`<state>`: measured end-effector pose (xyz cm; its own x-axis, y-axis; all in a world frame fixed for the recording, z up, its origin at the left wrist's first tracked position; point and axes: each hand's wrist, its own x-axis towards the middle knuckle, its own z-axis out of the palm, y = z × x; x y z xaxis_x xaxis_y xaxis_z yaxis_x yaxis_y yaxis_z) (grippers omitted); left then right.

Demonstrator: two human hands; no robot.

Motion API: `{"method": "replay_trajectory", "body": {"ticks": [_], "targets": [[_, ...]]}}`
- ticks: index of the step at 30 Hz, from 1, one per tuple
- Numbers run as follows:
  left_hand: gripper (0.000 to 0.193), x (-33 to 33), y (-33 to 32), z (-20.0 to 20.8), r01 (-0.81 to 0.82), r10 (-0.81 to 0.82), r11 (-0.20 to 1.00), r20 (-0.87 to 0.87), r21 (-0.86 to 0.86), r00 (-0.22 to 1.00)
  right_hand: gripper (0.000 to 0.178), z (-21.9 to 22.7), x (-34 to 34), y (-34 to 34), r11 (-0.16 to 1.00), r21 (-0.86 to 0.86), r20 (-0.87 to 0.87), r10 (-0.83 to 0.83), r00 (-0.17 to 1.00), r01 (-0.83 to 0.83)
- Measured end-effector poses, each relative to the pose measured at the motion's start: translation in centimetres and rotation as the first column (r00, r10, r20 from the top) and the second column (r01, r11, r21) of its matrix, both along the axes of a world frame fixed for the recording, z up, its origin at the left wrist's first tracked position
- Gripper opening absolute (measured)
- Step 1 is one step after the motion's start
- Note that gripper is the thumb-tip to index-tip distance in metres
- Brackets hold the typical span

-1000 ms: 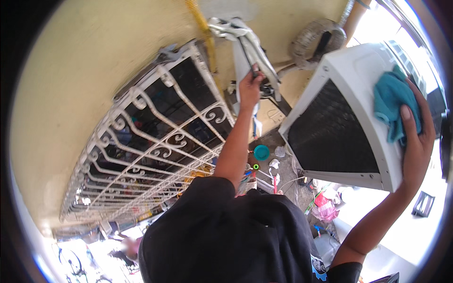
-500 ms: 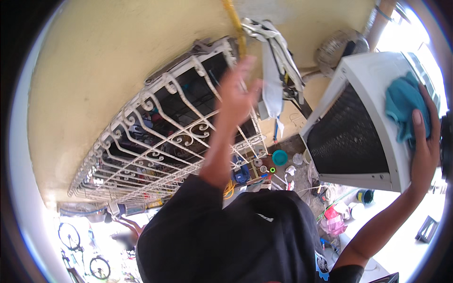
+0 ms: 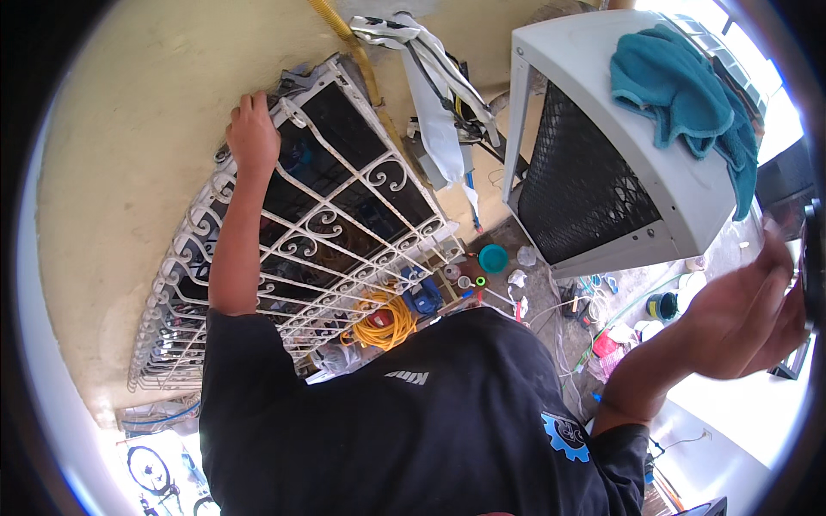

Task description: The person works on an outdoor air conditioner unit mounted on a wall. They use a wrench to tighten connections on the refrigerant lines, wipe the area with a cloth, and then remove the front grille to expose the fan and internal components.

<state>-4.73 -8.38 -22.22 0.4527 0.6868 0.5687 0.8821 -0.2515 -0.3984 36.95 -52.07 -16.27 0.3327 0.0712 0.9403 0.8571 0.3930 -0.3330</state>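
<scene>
My left hand (image 3: 253,136) is closed over the upper edge of a white wrought-iron window grille (image 3: 331,219), its fingers hooked round the bar by the wall. A teal cloth (image 3: 675,86) lies crumpled on top of a white air-conditioner outdoor unit (image 3: 576,64), partly hanging down its side. My right hand (image 3: 740,322) is raised below the cloth, apart from it, near the right rim of the picture. Its fingers are blurred and partly hidden by a dark object at that rim, so their state is unclear.
Beside the unit, white wrapping (image 3: 439,103) hangs along the wall near a yellow corrugated conduit (image 3: 334,17). Far below are a coiled yellow hose (image 3: 383,322), a teal basin (image 3: 493,259), a dark bucket (image 3: 662,306) and scattered cables. A bicycle (image 3: 149,469) shows at lower left.
My left hand has swung left onto the grille's upper edge. My right hand has let go of the teal cloth and come down off the unit. The view has shifted.
</scene>
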Motion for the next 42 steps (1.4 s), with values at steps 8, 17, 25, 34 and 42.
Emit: {"method": "replay_trajectory", "body": {"ticks": [8, 17, 25, 34, 42], "targets": [[0.022, -0.4, 1.2, -0.8, 0.105, -0.089, 0.985, -0.122, 0.136, 0.989, 0.046, -8.3, -7.4, -4.8, 0.86, -0.316, -0.351, 0.286, 0.891, -0.401], [0.022, -0.6, 1.7, 1.4, 0.18, -0.172, 0.984, -0.226, 0.015, 0.959, 0.046, -14.0, -9.2, -5.0, 0.199, -0.678, -0.673, 0.219, 0.707, -0.707], [0.025, -0.4, 1.5, 2.2, 0.255, -0.193, 0.951, -0.308, 0.175, 0.932, 0.044, -14.1, -8.2, -4.0, 0.091, -0.724, -0.648, 0.248, 0.72, -0.684], [0.022, 0.9, -11.3, 6.0, 0.309, -0.161, 0.935, 0.568, -0.175, 0.807, 0.041, -13.0, -9.9, 0.1, 0.041, -0.602, -0.739, 0.351, 0.575, -0.798], [0.028, 10.3, -25.5, -5.9, 0.855, 0.412, 0.309, 0.869, -0.416, 0.274, 0.07, -18.5, -16.5, 11.8, -0.016, -0.109, -0.851, 0.519, 0.085, -0.994]]}}
